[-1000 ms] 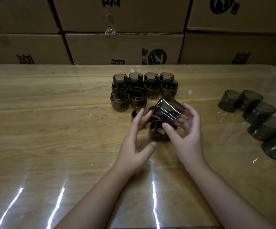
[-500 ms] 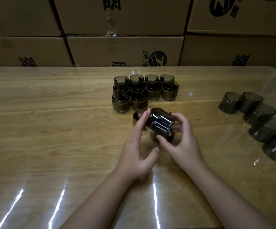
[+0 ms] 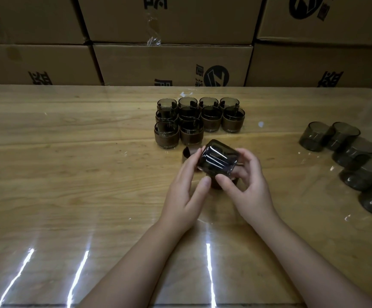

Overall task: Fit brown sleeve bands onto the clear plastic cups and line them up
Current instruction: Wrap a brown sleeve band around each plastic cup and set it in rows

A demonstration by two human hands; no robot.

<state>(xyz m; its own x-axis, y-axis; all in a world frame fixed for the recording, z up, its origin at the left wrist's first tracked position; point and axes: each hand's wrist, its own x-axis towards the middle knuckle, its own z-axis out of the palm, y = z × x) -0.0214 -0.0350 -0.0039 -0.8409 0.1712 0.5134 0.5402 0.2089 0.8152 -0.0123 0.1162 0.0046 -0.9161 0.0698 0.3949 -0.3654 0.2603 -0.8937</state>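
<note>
Smoky clear plastic sits in the grasp. The right fingers [image 3: 248, 157] curl round the far side of a cup [image 3: 218, 161], with the thumb on its near edge, so the right hand [image 3: 251, 190] is clasping it. The left fingers [image 3: 190, 162] lie nearly straight against the cup's left wall, relaxed rather than clenched. The left hand [image 3: 186, 194] brings its thumb tip just beside the right thumb.

The cup is held tilted above the surface [image 3: 69, 174], and light streaks cross its wall. Something dark shows just under it between the two thumbs. It is probably a brown band, but the hands hide most of it.

A loose band [image 3: 187, 152] stands on the surface just behind the left fingers. Beyond it, ten banded cups [image 3: 189, 132] stand upright and packed close: four at the back, four in the middle and two in front on the left.

Well apart to the right, five bare cups [image 3: 347, 150] lean against one another in a curved row. Glare lines run across the glossy wood nearest the person. Cardboard boxes [image 3: 171, 63] with black print are stacked along the far edge.
</note>
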